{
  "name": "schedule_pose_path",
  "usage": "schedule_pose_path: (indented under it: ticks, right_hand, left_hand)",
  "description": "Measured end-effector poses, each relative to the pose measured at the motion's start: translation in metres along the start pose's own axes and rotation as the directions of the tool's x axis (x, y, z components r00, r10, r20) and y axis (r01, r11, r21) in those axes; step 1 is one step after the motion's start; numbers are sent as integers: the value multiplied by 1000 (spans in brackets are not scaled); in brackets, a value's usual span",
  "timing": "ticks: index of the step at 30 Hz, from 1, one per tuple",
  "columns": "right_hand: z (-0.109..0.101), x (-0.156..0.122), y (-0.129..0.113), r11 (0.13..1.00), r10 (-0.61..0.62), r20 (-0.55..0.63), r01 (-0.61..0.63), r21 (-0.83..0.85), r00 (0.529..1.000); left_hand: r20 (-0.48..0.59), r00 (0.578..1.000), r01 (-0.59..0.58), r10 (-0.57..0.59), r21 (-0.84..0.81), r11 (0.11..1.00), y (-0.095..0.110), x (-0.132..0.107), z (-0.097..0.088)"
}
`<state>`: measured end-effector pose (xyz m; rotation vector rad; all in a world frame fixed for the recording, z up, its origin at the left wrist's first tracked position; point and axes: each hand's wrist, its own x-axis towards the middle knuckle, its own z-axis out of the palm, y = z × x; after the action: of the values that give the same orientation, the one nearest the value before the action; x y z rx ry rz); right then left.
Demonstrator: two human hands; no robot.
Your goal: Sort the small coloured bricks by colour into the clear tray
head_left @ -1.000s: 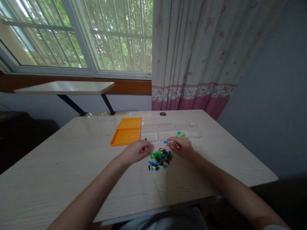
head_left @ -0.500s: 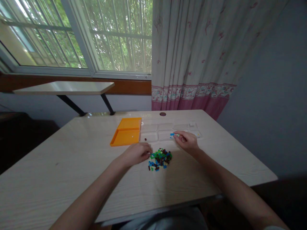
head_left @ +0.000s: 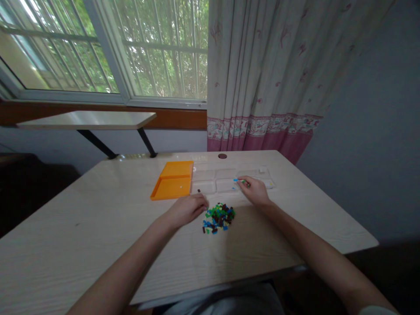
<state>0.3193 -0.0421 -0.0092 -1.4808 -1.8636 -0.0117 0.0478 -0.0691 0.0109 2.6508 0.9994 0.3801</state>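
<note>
A loose pile of small building bricks [head_left: 220, 215] in green, blue, dark brown and pale yellow lies on the table in front of me. At the pile's left edge my left hand [head_left: 189, 209] has its fingers curled together; what they hold, if anything, is hidden. My right hand [head_left: 254, 190] pinches small bricks, blue and green, over the clear compartment tray [head_left: 226, 191]. A blue brick [head_left: 235, 180] sticks out at the fingertips, and green ones show under the fingers. One small blue piece [head_left: 233, 188] is in the tray compartment just below.
Left of the clear tray lies an orange tray [head_left: 170, 188] with a tiny white piece in it. A dark brown brick [head_left: 198, 190] sits in the front-left clear compartment. A raised shelf [head_left: 88, 120] stands at the back left, and a cable hole [head_left: 222, 156] lies near the rear edge.
My right hand has shifted slightly away from me over the tray, and the blue piece in the compartment below shows more plainly. My left hand has barely moved.
</note>
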Motion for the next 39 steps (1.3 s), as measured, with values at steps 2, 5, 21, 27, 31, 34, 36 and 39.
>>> schedule_pose_path:
  ticks: [2, 5, 21, 27, 31, 34, 36, 39]
  right_hand:
    - [1, 1, 2, 1000, 4, 7, -4, -14, 1000]
    - [1, 1, 3, 999, -42, 17, 41, 11, 999]
    - [-1, -34, -59, 854, -503, 163, 459, 246, 849]
    - [0, -33, -57, 838, -518, 138, 468, 281, 844]
    - [1, -34, -56, 826, -523, 124, 466, 318, 843]
    - [2, -34, -57, 819, -525, 115, 463, 339, 844]
    - [2, -34, -57, 820, -516, 98, 458, 343, 851]
    - [0, -31, -55, 827, -486, 28, 450, 338, 873]
  left_hand:
    - [-52, 998, 17, -21, -83, 996, 2, 1, 0]
    - [-127, 989, 45, -77, -239, 970, 5, 3, 1]
    - [-20, 974, 127, -227, -779, 614, 19, 10, 18]
    - [16, 973, 157, -232, -782, 603, 19, 11, 19]
    - [35, 975, 160, -220, -798, 582, 20, 11, 20]
    - [36, 977, 154, -209, -796, 585, 21, 11, 20]
    - [7, 980, 127, -197, -787, 604, 20, 10, 19]
    - [-67, 980, 83, -189, -725, 684, 16, 9, 13]
